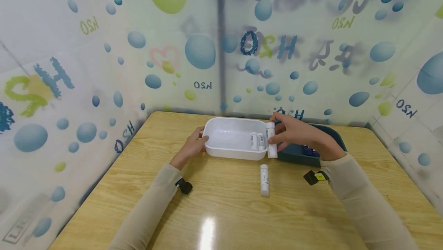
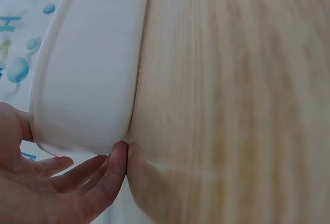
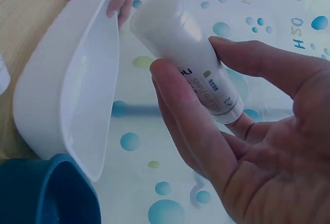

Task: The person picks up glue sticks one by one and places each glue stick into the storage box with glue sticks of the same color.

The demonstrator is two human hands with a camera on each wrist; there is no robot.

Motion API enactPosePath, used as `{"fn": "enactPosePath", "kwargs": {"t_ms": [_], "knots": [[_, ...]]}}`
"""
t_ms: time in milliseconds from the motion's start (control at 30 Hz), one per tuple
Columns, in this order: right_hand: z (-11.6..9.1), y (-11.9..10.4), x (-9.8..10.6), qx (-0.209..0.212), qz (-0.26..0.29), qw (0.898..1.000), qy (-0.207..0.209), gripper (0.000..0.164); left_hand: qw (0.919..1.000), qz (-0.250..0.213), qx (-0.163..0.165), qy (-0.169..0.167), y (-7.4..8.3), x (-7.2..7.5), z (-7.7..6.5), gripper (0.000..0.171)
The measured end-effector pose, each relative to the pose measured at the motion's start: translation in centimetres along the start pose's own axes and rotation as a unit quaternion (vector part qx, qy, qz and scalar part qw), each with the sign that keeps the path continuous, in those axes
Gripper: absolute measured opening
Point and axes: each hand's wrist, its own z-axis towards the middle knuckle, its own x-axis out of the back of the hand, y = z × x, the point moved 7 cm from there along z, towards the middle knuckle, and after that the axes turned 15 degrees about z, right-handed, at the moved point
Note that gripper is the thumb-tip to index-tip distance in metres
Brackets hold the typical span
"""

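My right hand (image 1: 292,131) pinches a white glue stick (image 3: 193,53) between thumb and fingers. In the head view this glue stick is upright over the right end of a white plastic tray (image 1: 228,152). Two more white glue sticks (image 1: 257,141) lie side by side in the tray's right part. My left hand (image 1: 194,145) grips the tray's left end, its thumb at the rim and its fingers against the outer wall, as the left wrist view (image 2: 67,188) shows. Another white glue stick (image 1: 264,180) lies on the table in front of the tray.
A dark teal bin (image 1: 299,159) stands right of the tray, partly hidden by my right hand, with some dark purple items (image 1: 308,150) inside. The wooden table (image 1: 221,211) meets a wall (image 1: 221,50) covered in bubble patterns at the back.
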Motion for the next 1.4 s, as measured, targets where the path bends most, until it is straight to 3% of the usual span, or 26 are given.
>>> {"fn": "enactPosePath", "kwargs": {"t_ms": [367,700,1100,1400], "knots": [[4.5,-2.3,0.2,0.0,-0.031,1.0,0.004,0.048,1.0,-0.009,0.003,-0.002,-0.1,0.1,0.2,0.056],[8.8,-3.2,0.9,-0.033,-0.055,0.998,0.023,0.048,0.9999,-0.012,0.002,0.003,-0.1,0.2,0.1,0.055],[12.4,-1.0,1.4,-0.089,-0.09,0.991,0.033,0.038,0.9999,-0.015,0.0,-0.004,-0.1,-0.3,0.2,0.055],[14.5,1.6,0.8,-0.123,-0.092,0.988,0.026,0.047,0.9999,-0.015,0.0,0.003,-0.1,-0.1,0.1,0.054]]}}
